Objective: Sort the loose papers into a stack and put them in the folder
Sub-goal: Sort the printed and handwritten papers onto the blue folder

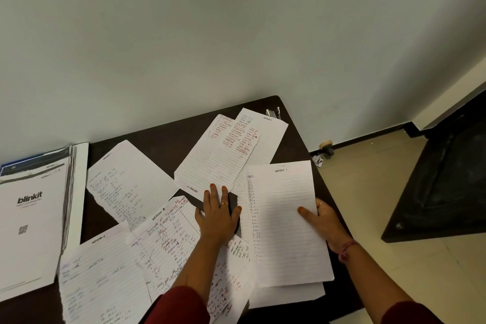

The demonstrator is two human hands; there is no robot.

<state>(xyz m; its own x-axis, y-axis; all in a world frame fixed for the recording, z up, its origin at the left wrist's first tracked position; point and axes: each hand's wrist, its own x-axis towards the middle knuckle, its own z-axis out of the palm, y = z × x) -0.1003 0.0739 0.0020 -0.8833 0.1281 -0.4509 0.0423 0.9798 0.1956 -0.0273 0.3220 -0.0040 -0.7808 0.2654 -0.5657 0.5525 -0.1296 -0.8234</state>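
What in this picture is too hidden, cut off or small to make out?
- Right hand: its fingers are hidden under the Section 1 sheet; only the thumb shows.
- Sheet below it: mostly covered, writing unseen.
- Handwriting on the loose sheets: too small and blurred to read.
- Bottom-left sheet: cut off by the frame edge.
- Metal item at the table's far corner: too small to identify.

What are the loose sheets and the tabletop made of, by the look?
Loose sheets: thin ruled paper, matte white; printed lines, handwriting and a ragged torn edge on some show it. Tabletop: dark brown, smooth, low sheen with a rounded corner; probably laminate or veneered board, though the picture cannot settle which.
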